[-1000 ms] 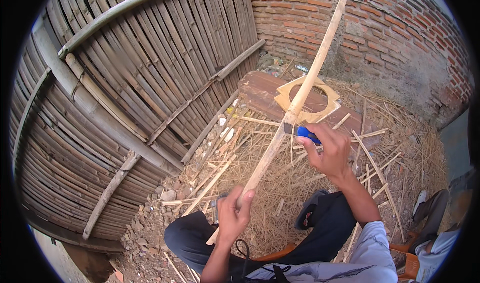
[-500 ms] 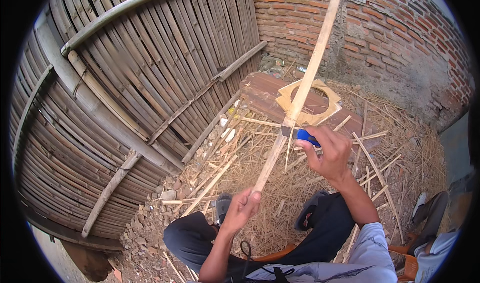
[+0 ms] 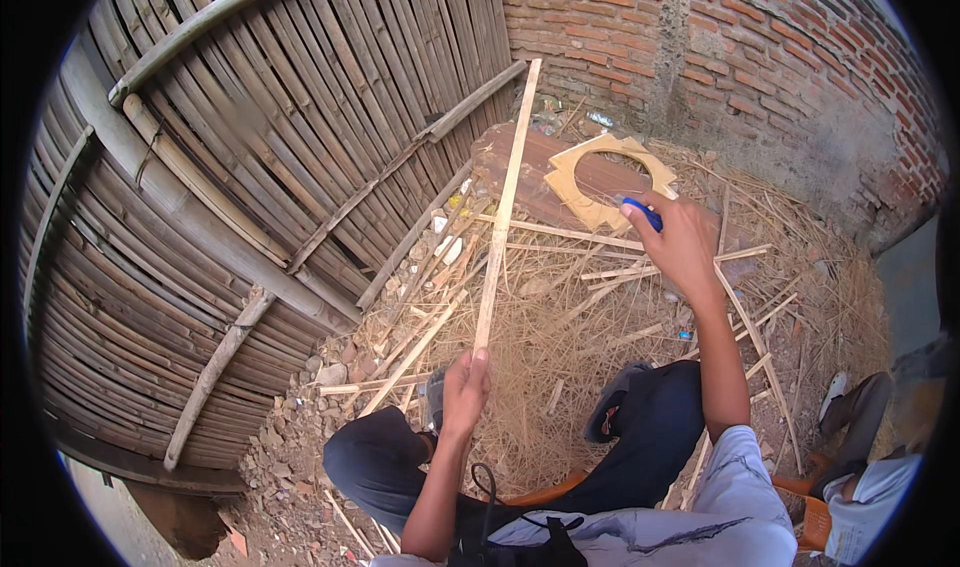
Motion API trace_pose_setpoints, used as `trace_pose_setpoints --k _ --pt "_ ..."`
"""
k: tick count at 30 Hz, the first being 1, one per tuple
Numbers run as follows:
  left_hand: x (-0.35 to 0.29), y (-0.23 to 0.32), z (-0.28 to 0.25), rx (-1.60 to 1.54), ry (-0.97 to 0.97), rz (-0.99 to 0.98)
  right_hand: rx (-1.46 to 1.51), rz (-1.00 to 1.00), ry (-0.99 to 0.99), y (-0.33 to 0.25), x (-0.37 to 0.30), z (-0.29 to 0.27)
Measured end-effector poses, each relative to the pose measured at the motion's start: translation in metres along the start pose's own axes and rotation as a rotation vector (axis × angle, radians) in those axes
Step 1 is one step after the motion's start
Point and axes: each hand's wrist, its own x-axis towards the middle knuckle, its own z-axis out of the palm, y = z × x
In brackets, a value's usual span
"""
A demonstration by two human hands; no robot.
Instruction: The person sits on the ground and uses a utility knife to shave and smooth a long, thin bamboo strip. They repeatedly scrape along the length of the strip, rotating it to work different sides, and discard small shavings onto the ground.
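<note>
My left hand [image 3: 465,392] is closed round the lower end of a long flat bamboo strip [image 3: 510,197]. The strip slants up and away, its far end near the fence corner. In my right hand [image 3: 683,247] is a blue-handled cutter knife [image 3: 642,214], gripped between thumb and fingers. Its tip points left, apart from the strip; the blade is too small to make out well. Beyond the knife lies a pale jagged-edged ring [image 3: 572,182] with a round opening, resting on a brown board [image 3: 505,172].
Thin bamboo strips [image 3: 560,231] and fine shavings [image 3: 535,407] litter the ground. A bamboo fence [image 3: 330,117] rises at the left, a brick wall [image 3: 600,27] behind. Stones [image 3: 332,374] lie along the fence foot. Another person's leg [image 3: 852,407] shows at the right edge.
The knife has come off the strip and moved up and right with my right hand. My left hand has shifted left and slightly up, swinging the strip's far end down and left.
</note>
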Motion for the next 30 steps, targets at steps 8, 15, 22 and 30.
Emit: trace_pose_setpoints --k 8,15,22,30 --pt "-0.004 -0.001 -0.016 -0.143 0.035 -0.086 0.166 -0.11 -0.137 -0.011 -0.004 0.004" --pt "0.0 -0.002 -0.021 -0.115 0.04 -0.118 0.161 -0.128 -0.18 -0.01 -0.007 0.005" --pt "0.008 -0.03 -0.034 -0.08 0.006 -0.239 0.053 -0.115 -0.445 0.005 -0.006 0.016" --pt "0.017 -0.136 -0.051 0.494 -0.034 -0.193 -0.084 -0.248 -0.962 0.098 -0.013 0.112"
